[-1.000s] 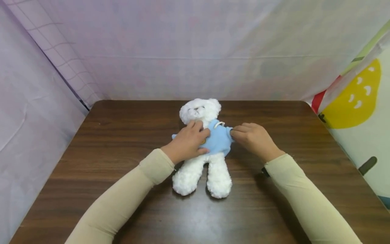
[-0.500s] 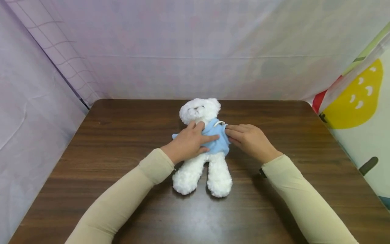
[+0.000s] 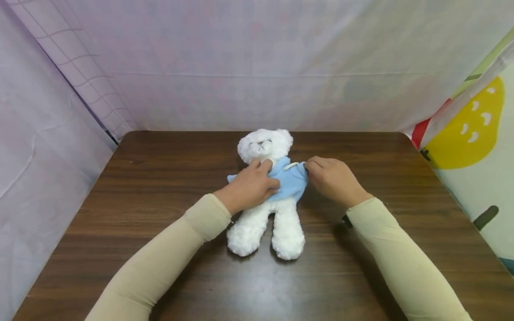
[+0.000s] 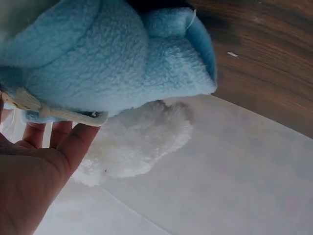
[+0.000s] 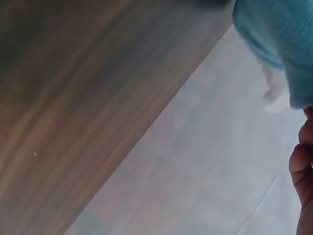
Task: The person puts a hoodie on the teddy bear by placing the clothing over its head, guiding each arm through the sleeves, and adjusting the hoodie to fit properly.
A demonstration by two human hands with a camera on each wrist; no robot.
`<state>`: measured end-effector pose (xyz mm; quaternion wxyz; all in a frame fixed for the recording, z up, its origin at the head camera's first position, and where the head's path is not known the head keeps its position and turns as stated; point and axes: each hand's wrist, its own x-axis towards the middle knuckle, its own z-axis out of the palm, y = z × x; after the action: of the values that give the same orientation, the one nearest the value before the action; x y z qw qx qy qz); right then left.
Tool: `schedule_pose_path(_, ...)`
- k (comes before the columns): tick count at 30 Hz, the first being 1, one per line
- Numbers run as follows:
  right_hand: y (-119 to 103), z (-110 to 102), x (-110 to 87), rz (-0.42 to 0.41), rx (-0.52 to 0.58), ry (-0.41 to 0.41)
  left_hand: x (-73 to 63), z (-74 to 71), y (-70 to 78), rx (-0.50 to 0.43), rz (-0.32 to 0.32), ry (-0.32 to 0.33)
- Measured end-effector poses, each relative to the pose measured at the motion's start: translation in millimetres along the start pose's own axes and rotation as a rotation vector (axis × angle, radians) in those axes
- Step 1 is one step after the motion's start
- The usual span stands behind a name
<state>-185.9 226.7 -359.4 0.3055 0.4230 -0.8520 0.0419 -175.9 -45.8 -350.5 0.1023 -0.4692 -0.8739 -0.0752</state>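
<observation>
A white plush teddy bear point(image 3: 265, 145) lies on its back, head toward the far edge. It wears a light blue fleece jacket point(image 3: 290, 180). My left hand point(image 3: 249, 185) covers one side of the bear's chest and grips the jacket's front edge. In the left wrist view its fingers point(image 4: 80, 142) meet that edge beside a cream cord loop point(image 4: 68, 115) and a toggle point(image 4: 19, 100). On the other side, my right hand point(image 3: 335, 180) pinches the end of the jacket sleeve point(image 3: 302, 167). The right wrist view shows the curled fingers point(image 5: 304, 142) at the sleeve's hem.
The bear rests on a dark wood-grain table point(image 3: 168, 160), near its far edge. A pale curtain point(image 3: 257, 67) hangs behind the table. Cloth with a yellow fruit print point(image 3: 467, 125) hangs at the right.
My right hand let the sleeve go slack inward half a second ago, and now draws its end outward and slightly up. My left index finger has curled back from pointing across the jacket.
</observation>
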Motion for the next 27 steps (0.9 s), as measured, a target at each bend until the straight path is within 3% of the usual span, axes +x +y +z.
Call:
schedule_pose_path(5, 13, 2, 3.4, 0.050, 0.004, 0.000, -3.5, -2.1, -3.5, -0.060, 0.045, -0.014)
schedule_pose_path(10, 12, 5, 8.5, 0.124, 0.056, -0.021, -6.2, -2.6, -7.5, -0.042, 0.028, -0.046)
schedule_pose_path(14, 3, -2, 7.0, 0.164, 0.114, -0.031, -6.9, -0.6, -6.3, -0.042, 0.010, -0.029)
schedule_pose_path(22, -9, -9, -4.1, 0.101, 0.121, 0.001, -7.5, 2.7, -3.6, -0.005, -0.013, 0.008)
schedule_pose_path(27, -14, -6, -3.5, 0.070, 0.161, -0.014, -7.0, 1.5, -2.0, 0.018, -0.058, -0.035)
